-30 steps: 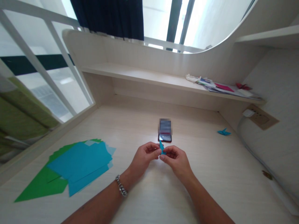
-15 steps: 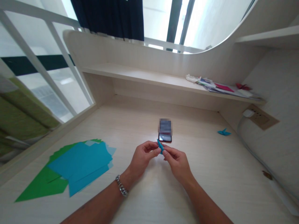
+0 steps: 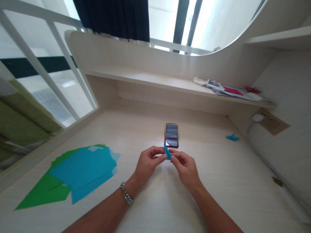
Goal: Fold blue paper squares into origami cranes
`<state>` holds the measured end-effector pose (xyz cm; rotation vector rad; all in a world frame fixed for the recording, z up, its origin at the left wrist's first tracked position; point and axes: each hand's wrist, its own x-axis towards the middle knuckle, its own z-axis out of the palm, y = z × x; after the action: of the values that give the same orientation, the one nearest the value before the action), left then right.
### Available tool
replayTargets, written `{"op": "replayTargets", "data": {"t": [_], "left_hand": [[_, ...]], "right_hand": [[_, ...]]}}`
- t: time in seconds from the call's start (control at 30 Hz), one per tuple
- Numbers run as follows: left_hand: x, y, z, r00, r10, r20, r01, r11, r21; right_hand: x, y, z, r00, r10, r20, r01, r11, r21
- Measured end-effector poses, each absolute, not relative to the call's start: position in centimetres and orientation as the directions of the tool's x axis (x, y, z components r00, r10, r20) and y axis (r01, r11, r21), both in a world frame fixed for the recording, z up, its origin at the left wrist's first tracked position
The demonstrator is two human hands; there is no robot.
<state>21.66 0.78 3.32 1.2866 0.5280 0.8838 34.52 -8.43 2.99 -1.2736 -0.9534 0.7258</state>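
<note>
A small piece of folded blue paper (image 3: 167,153) is pinched between my two hands over the desk, its pointed tip upward. My left hand (image 3: 150,162) grips its left side with thumb and fingers. On the right side, my right hand (image 3: 186,166) holds the lower edge between thumb and forefinger. Just beyond the fingers lies a phone (image 3: 171,142), its upper screen blurred out. A finished-looking blue paper crane (image 3: 233,137) rests on the desk at the right.
Overlapping blue sheets (image 3: 89,168) and green sheets (image 3: 41,192) lie on the desk (image 3: 136,119) at the left. Papers (image 3: 233,91) sit on the back shelf (image 3: 145,77). A grey cable (image 3: 259,155) runs from the wall socket (image 3: 272,121) down the right side.
The folded blue paper shows wider between my fingers than before. My right hand has shifted slightly to the right; my left hand stays nearly where it was.
</note>
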Motion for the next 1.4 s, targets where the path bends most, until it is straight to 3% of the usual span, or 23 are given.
{"op": "replayTargets", "data": {"t": [0.37, 0.63, 0.83, 1.4], "left_hand": [[21.7, 0.9, 3.3, 0.545, 0.833, 0.096, -0.242, 0.047, 0.969], [21.8, 0.1, 3.5, 0.61, 0.787, 0.094, -0.159, 0.005, 0.987], [22.0, -0.2, 3.0, 0.638, 0.761, 0.118, -0.147, -0.031, 0.989], [22.0, -0.3, 3.0, 0.673, 0.725, 0.149, -0.171, -0.044, 0.984]], "right_hand": [[34.6, -8.4, 3.1, 0.471, 0.838, 0.275, 0.176, 0.216, -0.96], [34.6, -8.2, 3.1, 0.487, 0.866, 0.114, 0.025, 0.117, -0.993], [34.6, -8.1, 3.1, 0.527, 0.843, 0.11, 0.079, 0.08, -0.994], [34.3, -8.0, 2.8, 0.595, 0.802, 0.054, -0.053, 0.106, -0.993]]}}
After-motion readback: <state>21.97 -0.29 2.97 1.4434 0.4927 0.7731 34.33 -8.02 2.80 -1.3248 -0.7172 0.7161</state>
